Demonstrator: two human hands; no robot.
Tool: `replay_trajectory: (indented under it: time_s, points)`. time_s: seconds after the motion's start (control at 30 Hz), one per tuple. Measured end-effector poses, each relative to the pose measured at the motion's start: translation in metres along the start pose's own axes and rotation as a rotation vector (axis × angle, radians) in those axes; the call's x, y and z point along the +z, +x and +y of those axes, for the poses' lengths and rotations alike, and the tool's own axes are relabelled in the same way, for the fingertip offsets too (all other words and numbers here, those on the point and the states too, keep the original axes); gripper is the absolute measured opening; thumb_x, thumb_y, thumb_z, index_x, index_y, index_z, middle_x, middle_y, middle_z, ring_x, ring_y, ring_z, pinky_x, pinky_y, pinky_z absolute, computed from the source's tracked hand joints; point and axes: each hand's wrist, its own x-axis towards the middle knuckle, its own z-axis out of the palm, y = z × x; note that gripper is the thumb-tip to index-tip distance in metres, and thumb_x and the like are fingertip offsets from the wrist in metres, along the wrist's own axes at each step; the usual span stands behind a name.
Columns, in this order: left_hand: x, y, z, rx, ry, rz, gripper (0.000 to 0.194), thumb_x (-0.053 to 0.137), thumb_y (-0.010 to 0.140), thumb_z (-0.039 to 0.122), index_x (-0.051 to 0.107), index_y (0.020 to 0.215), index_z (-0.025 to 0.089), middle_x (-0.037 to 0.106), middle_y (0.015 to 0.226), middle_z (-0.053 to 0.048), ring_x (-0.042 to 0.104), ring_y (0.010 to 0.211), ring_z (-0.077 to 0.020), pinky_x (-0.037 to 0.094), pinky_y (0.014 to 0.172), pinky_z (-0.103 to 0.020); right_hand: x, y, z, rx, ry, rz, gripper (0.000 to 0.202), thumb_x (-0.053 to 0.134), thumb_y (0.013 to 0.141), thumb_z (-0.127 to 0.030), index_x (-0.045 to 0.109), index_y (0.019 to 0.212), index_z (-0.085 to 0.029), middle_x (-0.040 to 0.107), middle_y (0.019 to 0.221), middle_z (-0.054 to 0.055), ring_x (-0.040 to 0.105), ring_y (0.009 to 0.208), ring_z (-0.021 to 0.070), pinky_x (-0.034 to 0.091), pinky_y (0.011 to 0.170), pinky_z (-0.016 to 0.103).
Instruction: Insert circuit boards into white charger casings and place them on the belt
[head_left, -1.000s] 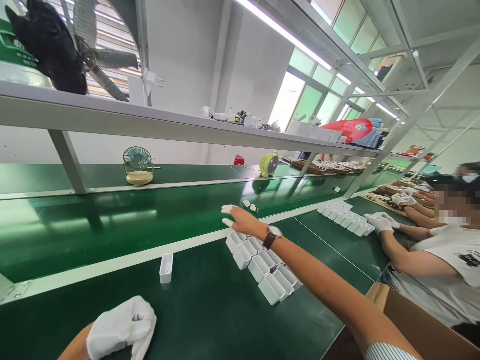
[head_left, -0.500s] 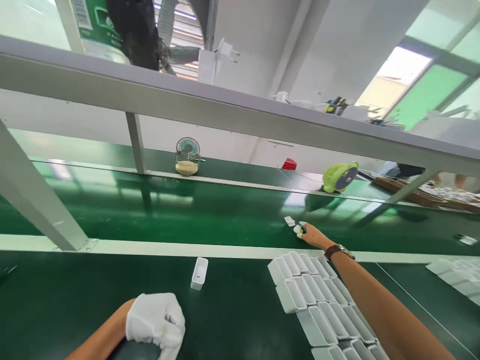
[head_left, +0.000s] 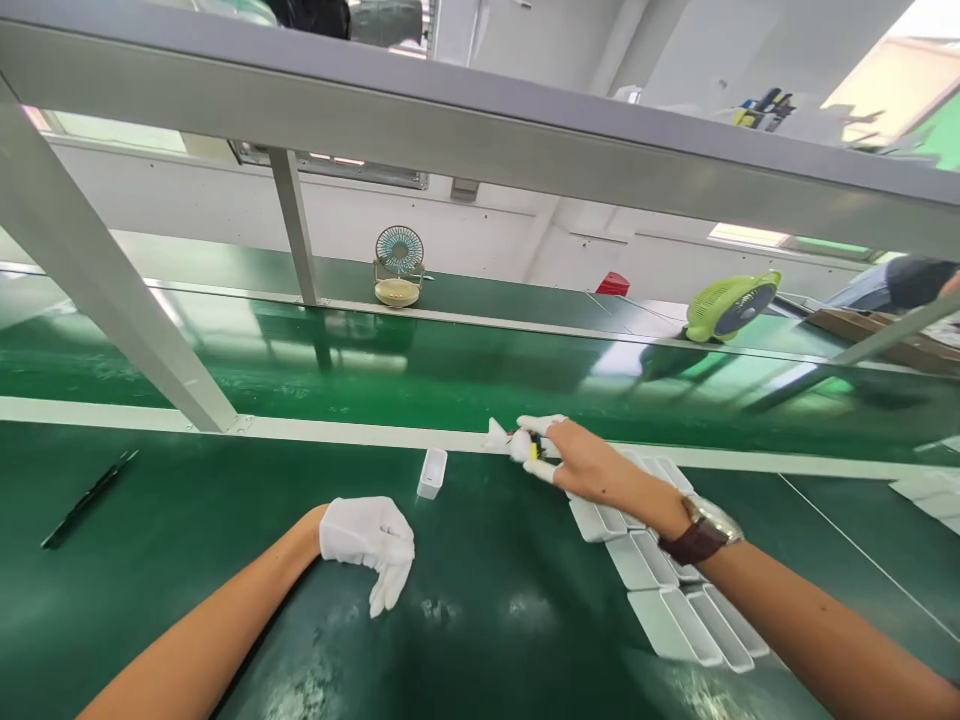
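Note:
My left hand [head_left: 367,540], in a white glove, is held over the green table with loosely bent fingers pointing down and nothing visible in them. Just beyond it stands a small white open box [head_left: 432,474]. My right hand [head_left: 574,455], with white-covered fingertips and a watch on the wrist, pinches a small white part [head_left: 520,446] with black and yellow bits. A white flap-like piece [head_left: 496,434] hangs at that part's left side, seemingly joined by thin wires. Beneath my right forearm lie rows of white boxes [head_left: 649,560], partly hidden by the arm.
A pale rail [head_left: 360,436] separates the table from the shiny green belt [head_left: 450,370]. Black tweezers [head_left: 88,500] lie at left. A slanted post [head_left: 127,260] and overhead shelf [head_left: 480,130] frame the space. Beyond stand a small fan [head_left: 399,262] and a green fan [head_left: 727,305].
My right hand has come back left from the belt to the rail, carrying the white part. My left hand's fingers have loosened. The camera view has shifted, bringing the tweezers into sight.

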Motion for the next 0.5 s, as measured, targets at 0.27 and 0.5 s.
replay_trajectory:
  time_s: [0.27,0.5]
  points:
    - [0.006,-0.004,0.003,0.025,0.082,0.040,0.047,0.070,0.087,0.050,0.068,0.067,0.007,0.071,0.070,-0.013,0.068,0.054,-0.0187,0.055,0.054,-0.029,0.059,-0.084,-0.089,0.093,0.052,0.034,0.031,0.059,0.092,-0.034,0.058,0.120,-0.019,0.064,0.115,0.012,0.066,0.096,0.0284,0.054,0.085,0.043]
    - [0.002,-0.004,-0.004,0.157,0.238,0.334,0.055,0.073,0.077,0.060,0.058,0.056,0.012,0.061,0.051,-0.008,0.054,0.044,-0.0142,0.044,0.047,-0.027,0.054,-0.100,-0.084,-0.231,0.008,0.073,0.046,0.052,0.091,-0.018,0.052,0.137,-0.018,0.058,0.138,0.011,0.039,0.142,0.0313,0.034,0.117,0.052]
